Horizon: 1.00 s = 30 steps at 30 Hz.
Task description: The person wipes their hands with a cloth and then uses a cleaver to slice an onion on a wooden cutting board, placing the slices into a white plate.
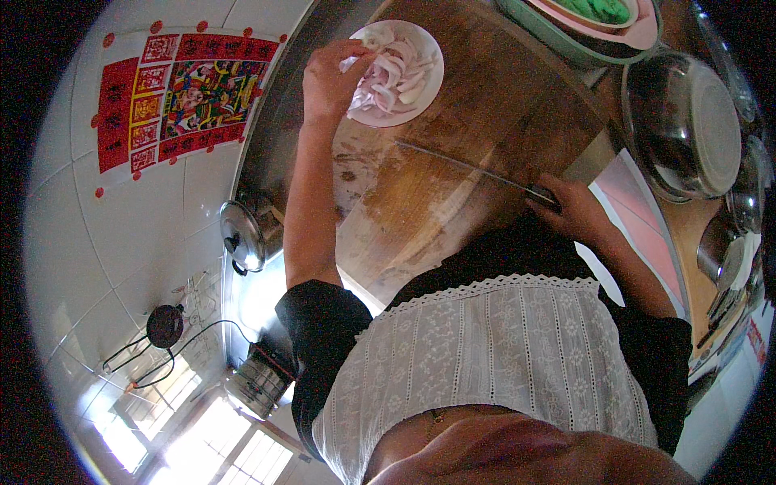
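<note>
A white plate (434, 91) heaped with pale pinkish slices, which look like onion (391, 82), sits at the far side of a wooden cutting board (503, 91). My left hand (333, 76) reaches over the plate's left side, thumb and fingers at the slices. Whether a slice is pinched between those fingertips is unclear. My right hand (567, 206) grips the dark handle of a kitchen knife (467, 167). Its blade points left across the board, seen almost edge-on. Wet marks and small residue (351, 160) show on the wood below the plate.
An upturned metal pot or basin (679, 127) stands at right, beyond it stacked basins (582, 45) with something green inside. A lidded pan (242, 236) lies at left by the tiled wall (139, 224). A metal pot (260, 385) stands lower left.
</note>
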Available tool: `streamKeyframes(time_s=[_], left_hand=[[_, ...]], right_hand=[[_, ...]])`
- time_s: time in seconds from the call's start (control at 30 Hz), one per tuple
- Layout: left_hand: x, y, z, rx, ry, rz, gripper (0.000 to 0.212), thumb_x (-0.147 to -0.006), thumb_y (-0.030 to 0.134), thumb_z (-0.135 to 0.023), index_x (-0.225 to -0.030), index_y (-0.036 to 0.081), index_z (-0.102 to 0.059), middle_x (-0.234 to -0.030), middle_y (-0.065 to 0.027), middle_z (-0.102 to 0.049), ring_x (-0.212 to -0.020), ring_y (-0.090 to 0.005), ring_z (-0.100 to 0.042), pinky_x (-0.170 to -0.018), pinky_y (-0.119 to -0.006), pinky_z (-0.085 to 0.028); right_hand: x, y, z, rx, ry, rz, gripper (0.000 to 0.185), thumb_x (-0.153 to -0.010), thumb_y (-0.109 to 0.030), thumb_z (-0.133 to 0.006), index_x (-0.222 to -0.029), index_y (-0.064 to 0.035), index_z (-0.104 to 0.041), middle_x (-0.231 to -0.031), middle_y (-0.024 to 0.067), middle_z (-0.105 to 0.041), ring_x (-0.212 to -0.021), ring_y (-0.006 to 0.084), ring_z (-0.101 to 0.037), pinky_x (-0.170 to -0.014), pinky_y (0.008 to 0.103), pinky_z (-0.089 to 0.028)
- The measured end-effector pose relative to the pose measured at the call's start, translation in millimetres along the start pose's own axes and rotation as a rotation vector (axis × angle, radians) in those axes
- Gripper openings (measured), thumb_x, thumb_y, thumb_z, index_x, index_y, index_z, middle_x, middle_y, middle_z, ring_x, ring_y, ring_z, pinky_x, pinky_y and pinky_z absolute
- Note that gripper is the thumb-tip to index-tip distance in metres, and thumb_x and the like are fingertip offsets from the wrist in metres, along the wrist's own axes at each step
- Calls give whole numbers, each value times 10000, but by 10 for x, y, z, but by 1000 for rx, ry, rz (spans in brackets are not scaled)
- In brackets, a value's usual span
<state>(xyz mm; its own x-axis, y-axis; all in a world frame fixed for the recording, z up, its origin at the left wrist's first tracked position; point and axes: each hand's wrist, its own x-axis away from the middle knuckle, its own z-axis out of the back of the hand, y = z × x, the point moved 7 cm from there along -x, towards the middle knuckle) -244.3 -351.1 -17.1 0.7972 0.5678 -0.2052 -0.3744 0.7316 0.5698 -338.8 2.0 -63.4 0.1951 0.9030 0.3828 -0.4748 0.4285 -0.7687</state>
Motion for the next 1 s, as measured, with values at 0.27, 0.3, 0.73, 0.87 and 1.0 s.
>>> streamKeyframes(time_s=[0.27,0.3,0.73,0.87,1.0], left_hand=[[20,471,-27,-167,35,-308,163,-744,203,-698,-885,123,-708,-935,-67,-663,-928,-267,-603,-839,-382,-461],[7,490,-64,-167,37,-306,163,-744,203,-698,-885,123,-708,-935,-67,-663,-928,-267,-603,-839,-382,-461],[-198,557,-415,-524,-84,-424,148,-732,117,-621,-876,113,-655,-899,-67,-604,-918,-279,-573,-809,-404,-473],[-69,558,-171,-168,14,-353,193,-689,81,-708,-868,82,-633,-873,-75,-631,-823,-272,-600,-739,-372,-486],[15,519,-22,-26,86,-281,187,-687,56,-736,-842,52,-630,-825,-82,-638,-760,-243,-625,-685,-321,-504]], right_hand=[[6,-13,21,4,22,-11,232,-856,-235,-632,-916,-28,-546,-770,191,-620,-692,363,-623,-617,424,-476],[5,-23,26,2,21,-6,233,-856,-238,-632,-910,-29,-544,-769,191,-619,-686,363,-621,-614,425,-475],[18,78,-21,-8,27,-13,262,-855,-274,-629,-952,-39,-565,-780,198,-619,-699,371,-613,-623,427,-471],[-5,67,-4,2,-12,-36,263,-855,-280,-628,-949,-41,-569,-783,198,-620,-701,370,-613,-624,427,-468],[-18,26,22,0,-13,-24,264,-855,-277,-629,-931,-31,-571,-780,193,-621,-698,363,-612,-624,421,-468]])
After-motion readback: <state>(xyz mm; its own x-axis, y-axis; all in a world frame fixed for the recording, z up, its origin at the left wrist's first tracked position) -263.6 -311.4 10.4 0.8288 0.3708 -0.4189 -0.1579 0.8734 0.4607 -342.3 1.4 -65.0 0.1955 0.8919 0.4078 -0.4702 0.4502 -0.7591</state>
